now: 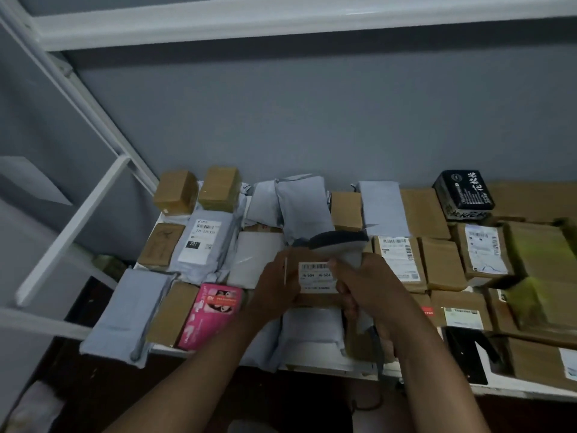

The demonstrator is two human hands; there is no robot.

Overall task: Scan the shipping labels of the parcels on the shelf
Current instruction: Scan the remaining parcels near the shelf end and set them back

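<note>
Shelf (199, 350): white, crowded with parcels; its right end ran out of frame and I could not see how far it went.

Grey mailer bags (299, 207): several, leaning at the back wall, labels turned away or hidden.

Labelled grey mailer (204, 245): left of centre, marked "231"; finer print unreadable.

Pink packet (212, 314): front row, lying flat, print blurred.

Brown parcel (312, 295): held up at centre between both hands, its edges largely covered by them.

Shipping label (317, 275): white, on that parcel, facing me; I read "16-504" twice, the rest too soft.

Scanner (343, 245): dark-headed, grey-bodied, just above the label's right corner; its grip was mostly hidden.

Left hand (274, 287): fingers curled round the parcel's left edge, beside the label.

Right hand (368, 285): fingers wrapped round the scanner handle, touching the parcel's right side.
</note>
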